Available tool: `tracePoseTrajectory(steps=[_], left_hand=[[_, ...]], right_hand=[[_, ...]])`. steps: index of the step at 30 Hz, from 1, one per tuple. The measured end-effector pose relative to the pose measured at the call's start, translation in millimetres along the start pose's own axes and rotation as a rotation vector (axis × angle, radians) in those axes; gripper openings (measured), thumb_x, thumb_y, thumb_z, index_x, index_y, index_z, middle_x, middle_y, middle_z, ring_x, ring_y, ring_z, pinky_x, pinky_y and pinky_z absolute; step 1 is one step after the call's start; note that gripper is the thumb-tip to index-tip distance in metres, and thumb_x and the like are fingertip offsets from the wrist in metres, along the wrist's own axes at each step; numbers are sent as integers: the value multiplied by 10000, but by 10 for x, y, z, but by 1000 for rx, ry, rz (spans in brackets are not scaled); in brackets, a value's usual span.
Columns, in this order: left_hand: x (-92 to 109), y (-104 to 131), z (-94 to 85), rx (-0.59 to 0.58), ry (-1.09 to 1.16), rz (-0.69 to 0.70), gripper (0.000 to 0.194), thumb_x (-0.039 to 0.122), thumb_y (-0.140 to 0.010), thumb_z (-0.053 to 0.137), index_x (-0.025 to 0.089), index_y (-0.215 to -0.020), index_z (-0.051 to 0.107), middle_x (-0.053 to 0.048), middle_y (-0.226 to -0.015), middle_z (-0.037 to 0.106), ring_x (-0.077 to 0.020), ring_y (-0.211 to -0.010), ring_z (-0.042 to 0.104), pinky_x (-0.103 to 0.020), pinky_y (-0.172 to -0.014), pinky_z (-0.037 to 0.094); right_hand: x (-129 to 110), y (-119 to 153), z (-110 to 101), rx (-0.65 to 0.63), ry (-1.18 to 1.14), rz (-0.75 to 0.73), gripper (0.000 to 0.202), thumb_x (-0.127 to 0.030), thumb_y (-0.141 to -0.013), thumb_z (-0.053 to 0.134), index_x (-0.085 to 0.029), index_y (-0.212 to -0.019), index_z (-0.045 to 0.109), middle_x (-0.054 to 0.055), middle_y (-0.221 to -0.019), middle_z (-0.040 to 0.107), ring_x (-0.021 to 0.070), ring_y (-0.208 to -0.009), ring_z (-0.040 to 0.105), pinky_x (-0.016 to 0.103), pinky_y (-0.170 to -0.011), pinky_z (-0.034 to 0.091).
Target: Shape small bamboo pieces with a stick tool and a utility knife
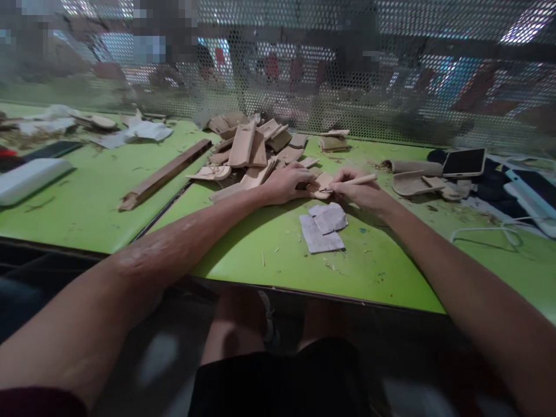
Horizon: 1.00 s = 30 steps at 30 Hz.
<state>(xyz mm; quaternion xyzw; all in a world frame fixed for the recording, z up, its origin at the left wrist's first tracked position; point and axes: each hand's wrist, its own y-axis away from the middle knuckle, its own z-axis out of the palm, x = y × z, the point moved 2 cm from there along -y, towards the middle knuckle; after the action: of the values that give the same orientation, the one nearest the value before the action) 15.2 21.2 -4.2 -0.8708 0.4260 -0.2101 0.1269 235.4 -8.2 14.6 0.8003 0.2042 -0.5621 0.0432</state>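
My left hand rests on the green table, its fingers closed on the left side of a small curved piece of wood. Between the fingers of my right hand is a slim pale wooden stick, held like a pen. Its tip meets the right edge of the wood piece, and the exact contact is hidden by my fingers. Just in front of my hands lie creased scraps of greyish paper. Behind my left hand, a heap of curved wood pieces is piled up.
A long square wooden bar lies left of the heap. At the right are a phone, a wooden half-tube and a white cable. A white box stands far left. A perforated metal screen closes the back.
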Motion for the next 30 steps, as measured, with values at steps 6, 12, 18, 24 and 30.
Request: tracePoseTrajectory(steps=[6, 12, 18, 24, 30], left_hand=[[16, -11, -16, -7, -3, -32, 328, 439, -937, 654, 219, -1158, 756, -99, -1176, 737, -266, -1132, 594, -357, -946, 446], [6, -9, -3, 3, 9, -12, 342, 470, -951, 641, 218, -1152, 754, -101, -1128, 736, -261, -1133, 593, -347, -934, 450], [20, 15, -24, 3, 6, 0, 321, 448, -970, 617, 237, -1171, 752, -88, -1226, 735, -274, -1208, 568, -388, -1013, 439], [21, 20, -19, 15, -22, 16, 320, 470, -982, 593, 239, -1138, 749, -86, -1185, 739, -273, -1189, 571, -386, -997, 439], [28, 12, -12, 10, -48, 32, 342, 473, -1012, 539, 228, -1133, 745, -96, -1178, 738, -274, -1208, 566, -387, -1018, 428]], right_hand=[[-26, 48, 95, 42, -38, -4, 240, -355, -806, 821, -208, -749, 639, 30, -701, 640, 134, -595, 536, 282, -511, 375], [63, -2, 118, 126, -2, -15, 256, -392, -792, 829, -221, -760, 641, 30, -708, 643, 150, -602, 556, 298, -515, 408], [66, -40, 73, 59, 44, -30, 190, -293, -778, 825, -216, -707, 667, 34, -692, 636, 155, -617, 556, 317, -544, 433], [-13, 2, 62, 41, 47, -8, 217, -239, -796, 814, -218, -676, 635, 27, -704, 620, 141, -613, 521, 311, -541, 398], [-62, -78, -65, 38, 266, -57, 191, -197, -792, 777, -205, -642, 660, 26, -684, 634, 133, -617, 500, 298, -530, 317]])
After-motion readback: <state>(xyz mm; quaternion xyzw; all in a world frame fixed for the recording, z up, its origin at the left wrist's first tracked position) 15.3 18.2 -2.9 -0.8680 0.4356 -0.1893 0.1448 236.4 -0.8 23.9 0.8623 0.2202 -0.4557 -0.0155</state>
